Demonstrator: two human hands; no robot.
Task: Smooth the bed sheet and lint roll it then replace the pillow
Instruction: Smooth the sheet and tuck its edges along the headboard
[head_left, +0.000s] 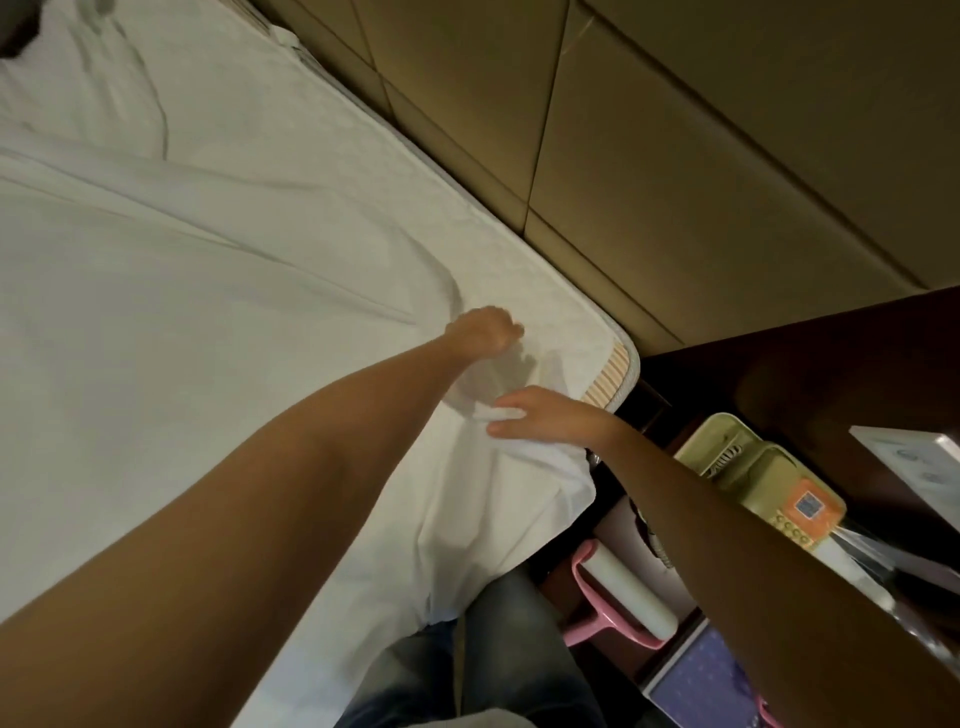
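At the bottom of the frame, nearest the camera, the person's jeans-clad leg (498, 670) pressed close against the side of the bed. Just to its right, low beside the bed, the lint roller (626, 592) lay untouched — a white roll in a pink frame — with a purple dotted box (711, 680) just beyond it and a pale green telephone (769, 478) on the dark wooden nightstand (810, 358) farther right.

Both bare forearms reached up and away over the white bed sheet (182, 364). The right hand (545, 415) was at the sheet's loose corner near the mattress edge, its fingers curled round a small bunched fold of cloth, thumb underneath. A little farther on, the left hand (485, 332) was closed on the sheet too, knuckles up, pinching the fabric where long creases fanned out toward the left — the fingertips themselves were hidden under the hand.

Past the hands, the mattress corner (610, 371) lay uncovered, showing quilted padding and a striped side band. Farther still, a rumpled white mass lay at the top left, though whether it was the pillow or more bedding could not be told. The padded tan headboard panels (649, 156) rose behind.
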